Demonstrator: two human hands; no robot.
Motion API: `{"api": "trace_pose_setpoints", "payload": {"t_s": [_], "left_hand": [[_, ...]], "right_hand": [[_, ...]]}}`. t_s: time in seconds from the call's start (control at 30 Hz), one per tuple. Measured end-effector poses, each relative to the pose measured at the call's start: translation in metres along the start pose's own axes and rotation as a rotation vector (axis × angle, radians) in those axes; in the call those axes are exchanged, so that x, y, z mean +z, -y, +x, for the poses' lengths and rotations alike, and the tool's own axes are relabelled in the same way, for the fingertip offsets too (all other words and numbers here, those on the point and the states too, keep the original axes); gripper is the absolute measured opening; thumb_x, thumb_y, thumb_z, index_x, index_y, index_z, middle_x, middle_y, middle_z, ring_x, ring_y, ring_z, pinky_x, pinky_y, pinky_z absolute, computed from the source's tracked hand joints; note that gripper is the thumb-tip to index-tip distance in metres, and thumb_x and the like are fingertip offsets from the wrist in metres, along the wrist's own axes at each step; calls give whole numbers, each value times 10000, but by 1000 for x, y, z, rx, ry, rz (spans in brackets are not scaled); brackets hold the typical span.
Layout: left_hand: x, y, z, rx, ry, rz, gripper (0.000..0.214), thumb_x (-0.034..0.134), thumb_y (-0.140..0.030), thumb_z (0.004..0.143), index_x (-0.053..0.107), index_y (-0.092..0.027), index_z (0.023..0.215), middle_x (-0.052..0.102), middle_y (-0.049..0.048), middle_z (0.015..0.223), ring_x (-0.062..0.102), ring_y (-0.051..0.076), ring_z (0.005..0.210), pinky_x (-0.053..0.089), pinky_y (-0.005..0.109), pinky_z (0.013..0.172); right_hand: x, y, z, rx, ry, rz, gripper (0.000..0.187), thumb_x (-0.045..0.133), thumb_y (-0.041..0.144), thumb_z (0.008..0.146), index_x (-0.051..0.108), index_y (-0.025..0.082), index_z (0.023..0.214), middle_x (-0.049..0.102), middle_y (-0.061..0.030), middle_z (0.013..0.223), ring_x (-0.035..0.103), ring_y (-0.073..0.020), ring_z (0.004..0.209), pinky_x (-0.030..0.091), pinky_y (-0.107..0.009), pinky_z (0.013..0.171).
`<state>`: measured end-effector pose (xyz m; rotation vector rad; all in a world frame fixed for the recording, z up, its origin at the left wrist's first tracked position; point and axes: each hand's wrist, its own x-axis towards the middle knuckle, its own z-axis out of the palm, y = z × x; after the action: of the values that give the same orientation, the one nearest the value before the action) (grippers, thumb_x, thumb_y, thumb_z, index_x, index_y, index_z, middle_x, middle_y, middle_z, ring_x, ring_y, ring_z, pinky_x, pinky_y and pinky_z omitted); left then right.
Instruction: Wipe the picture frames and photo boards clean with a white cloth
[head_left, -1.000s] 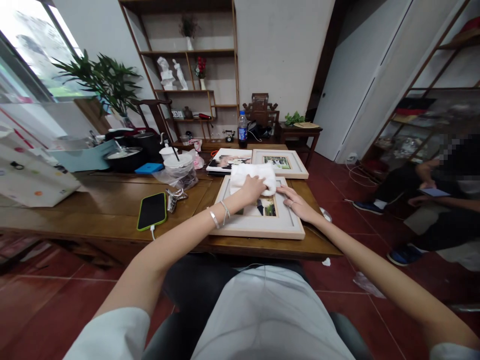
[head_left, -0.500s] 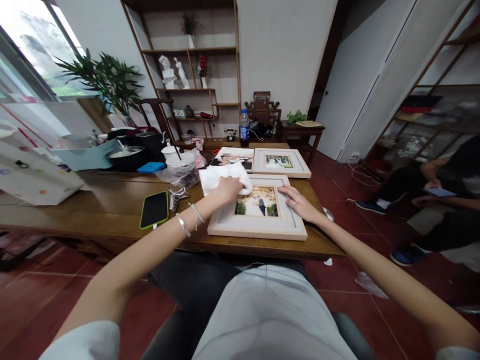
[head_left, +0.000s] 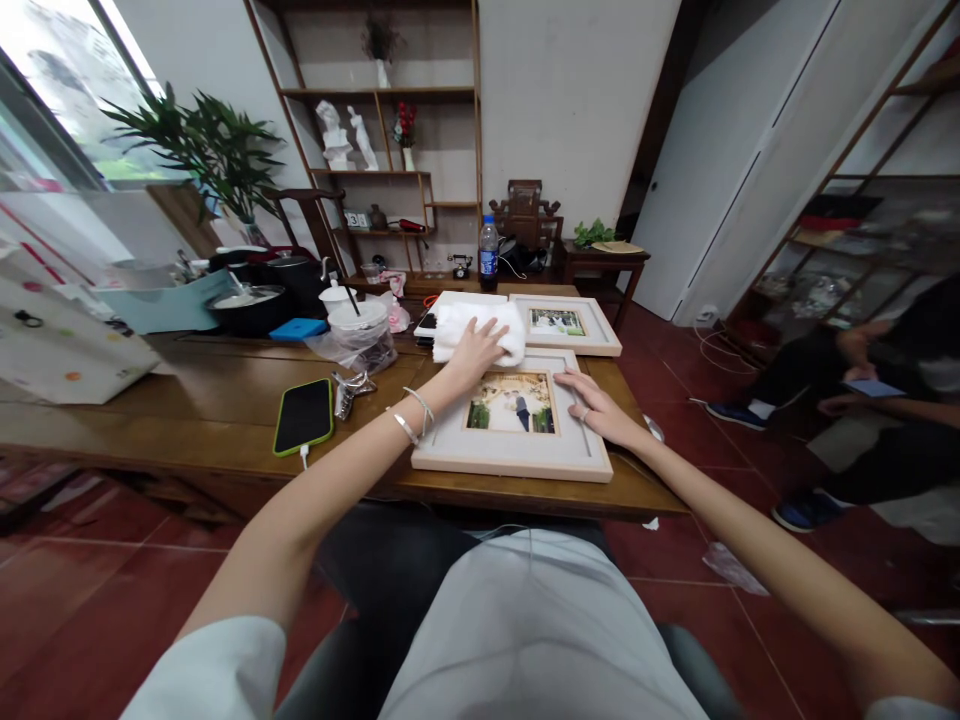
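My left hand (head_left: 478, 352) lies on a folded white cloth (head_left: 459, 325), fingers spread over its top. The cloth sits at the far left edge of a pale wooden picture frame (head_left: 510, 465) and covers part of what lies behind. Inside a white mat, this frame shows a photo (head_left: 512, 403) of figures outdoors. On the frame's right border rests my right hand (head_left: 596, 408), its fingers extended and holding nothing. Behind, a second pale frame (head_left: 604, 335) lies flat, with a white-edged print (head_left: 469, 298) beside it, mostly hidden by the cloth.
On the wooden table (head_left: 217, 400) are a phone (head_left: 304, 416) with a cable, a crumpled silver wrapper (head_left: 351, 390), a lidded cup in plastic (head_left: 361, 325), a blue box (head_left: 298, 329), pots (head_left: 251, 308) and a bottle (head_left: 488, 255). A seated person (head_left: 874, 400) is at right.
My left hand has moved forward and slightly right with the cloth, from the frame's left side to its far edge. Its fingers have spread out. My right hand stays nearly in place.
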<state>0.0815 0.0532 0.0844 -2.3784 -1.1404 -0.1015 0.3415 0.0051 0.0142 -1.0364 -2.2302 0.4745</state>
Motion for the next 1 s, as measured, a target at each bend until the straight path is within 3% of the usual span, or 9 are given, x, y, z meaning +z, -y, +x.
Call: {"api": "trace_pose_setpoints", "payload": {"t_s": [0.1,0.2,0.4,0.47,0.57,0.63,0.73,0.83,1.0], "left_hand": [[2,5,-11,-3,104,-73,403,481,-17,766,634,-182,1100,487,128,1334,458,279,1202,398,407,936],[-11,-5,-26,-29,197,-127,421,492,-35,716,650,-177,1080,607,148,1141,581,276,1021,455,351,790],[-71,-39,-76,132,324,-248,351,479,-89,696,689,-214,949,692,90,862,638,245,822,451,316,688],[-90,-51,-95,211,335,-303,329,474,-92,694,687,-225,906,689,77,848,638,237,805,456,315,688],[-100,-64,-112,178,323,-328,376,467,-83,703,662,-232,987,671,86,966,634,242,870,472,331,731],[-93,-68,-113,125,303,-322,426,466,-76,722,625,-227,1087,608,107,1160,593,259,1024,462,361,834],[-69,-60,-100,62,314,-299,479,482,-87,754,556,-229,1205,388,114,1420,405,293,1268,354,438,1006],[-38,-36,-76,-24,297,-269,484,473,-101,793,511,-232,1257,268,115,1486,289,297,1340,276,481,1052],[1,4,-41,-149,126,-234,373,401,-251,914,495,-176,1268,289,156,1468,248,276,1358,258,471,1052]], "right_hand": [[1,-1,0,13,-8,14,559,473,184,764,422,252,1316,385,-74,1421,213,-262,1381,186,-519,1111],[1,-2,1,8,-8,13,579,466,167,749,418,256,1319,386,-67,1423,214,-267,1380,184,-529,1109],[2,-4,1,-11,-8,-19,588,456,144,734,425,225,1316,406,-87,1403,223,-258,1376,180,-507,1116],[3,-6,1,-21,-10,-28,594,452,136,723,427,198,1314,398,-105,1404,225,-257,1374,179,-498,1118],[4,-7,1,-22,-17,-32,593,446,136,722,427,186,1313,383,-114,1412,222,-261,1374,179,-502,1116],[3,-6,1,-16,-11,-31,600,448,132,718,426,202,1314,385,-103,1412,219,-264,1375,180,-511,1114],[2,-4,2,-17,2,-25,618,452,127,707,423,232,1316,396,-80,1408,218,-266,1376,183,-524,1112],[1,-2,1,-29,11,-23,618,449,136,713,413,227,1323,393,-85,1411,213,-270,1377,180,-531,1111],[0,-1,1,-18,19,-20,631,450,141,709,399,236,1330,376,-77,1430,195,-272,1385,167,-531,1114]]}}
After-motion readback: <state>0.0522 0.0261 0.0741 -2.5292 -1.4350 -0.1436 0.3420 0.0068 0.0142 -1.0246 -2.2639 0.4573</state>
